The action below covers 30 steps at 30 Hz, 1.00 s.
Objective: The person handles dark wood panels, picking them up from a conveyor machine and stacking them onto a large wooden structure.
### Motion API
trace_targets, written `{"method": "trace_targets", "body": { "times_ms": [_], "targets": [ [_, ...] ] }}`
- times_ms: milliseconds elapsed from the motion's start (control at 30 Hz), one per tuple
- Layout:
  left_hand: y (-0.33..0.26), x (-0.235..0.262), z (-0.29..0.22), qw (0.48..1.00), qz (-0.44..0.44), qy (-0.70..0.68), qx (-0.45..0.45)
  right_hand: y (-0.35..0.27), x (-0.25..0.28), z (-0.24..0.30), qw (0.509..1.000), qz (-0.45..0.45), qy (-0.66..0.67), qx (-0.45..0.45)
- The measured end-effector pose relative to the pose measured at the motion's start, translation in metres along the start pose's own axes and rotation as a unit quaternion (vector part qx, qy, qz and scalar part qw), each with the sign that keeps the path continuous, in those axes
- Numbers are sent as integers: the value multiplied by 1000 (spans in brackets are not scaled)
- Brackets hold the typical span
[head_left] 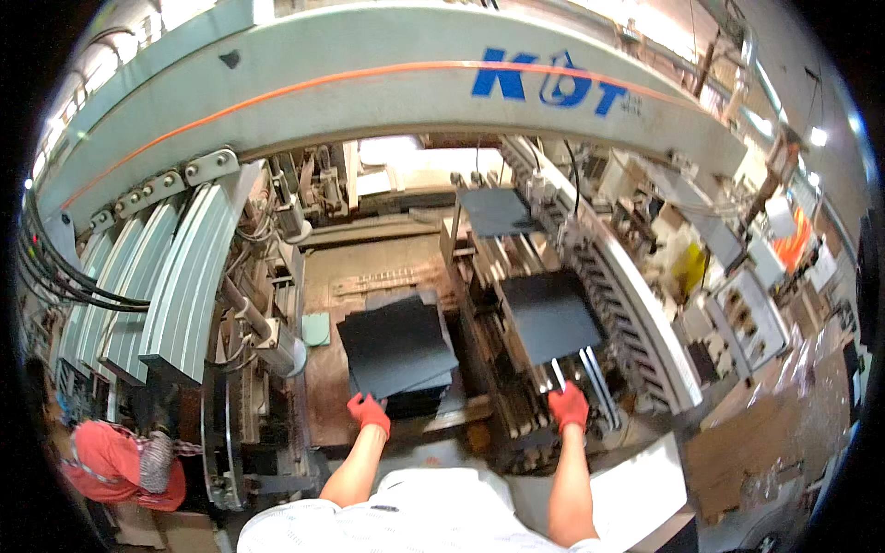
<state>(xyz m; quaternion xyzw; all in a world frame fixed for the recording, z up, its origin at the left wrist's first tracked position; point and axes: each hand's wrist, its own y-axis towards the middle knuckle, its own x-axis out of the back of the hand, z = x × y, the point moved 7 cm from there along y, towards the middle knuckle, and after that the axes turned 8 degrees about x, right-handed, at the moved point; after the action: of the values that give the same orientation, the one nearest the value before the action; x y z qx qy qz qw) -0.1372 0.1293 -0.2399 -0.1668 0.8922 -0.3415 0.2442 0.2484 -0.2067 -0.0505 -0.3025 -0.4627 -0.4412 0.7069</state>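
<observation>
My left hand, in a red glove, is at the near edge of a stack of black flat panels, its fingers closed on the top black panel. The panels below lie slightly askew, their edges showing at the right and front. My right hand, also gloved in red, is curled at the near end of a conveyor, beside a thin pale bar. What its fingers hold, if anything, is hidden. Just beyond it, another black panel lies on the conveyor rails, with a further black panel behind.
A large pale machine beam spans the far side. Pale green metal bars stand at the left, near a person in red. A toothed metal guide rail runs along the conveyor's right. Cardboard lies at the right.
</observation>
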Motion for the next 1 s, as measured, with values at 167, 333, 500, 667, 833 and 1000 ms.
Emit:
{"method": "trace_targets", "body": {
  "times_ms": [167,333,500,667,833,1000],
  "targets": [
    [30,24,2,992,127,14,22,11,5,15,997,-18,29,62],
    [-36,43,-7,830,340,376,-235,11,4,1,1000,-11,4,14],
    [-27,61,-10,587,298,650,-379,11,-1,-2,999,-25,0,26],
    [-33,15,-33,394,116,848,-336,6,-3,-5,999,-1,-17,27],
    [64,55,-24,929,168,329,27,4,6,15,999,2,-12,36],
    [19,20,-43,735,203,618,-192,5,5,4,1000,8,-28,11]
  ]
}}
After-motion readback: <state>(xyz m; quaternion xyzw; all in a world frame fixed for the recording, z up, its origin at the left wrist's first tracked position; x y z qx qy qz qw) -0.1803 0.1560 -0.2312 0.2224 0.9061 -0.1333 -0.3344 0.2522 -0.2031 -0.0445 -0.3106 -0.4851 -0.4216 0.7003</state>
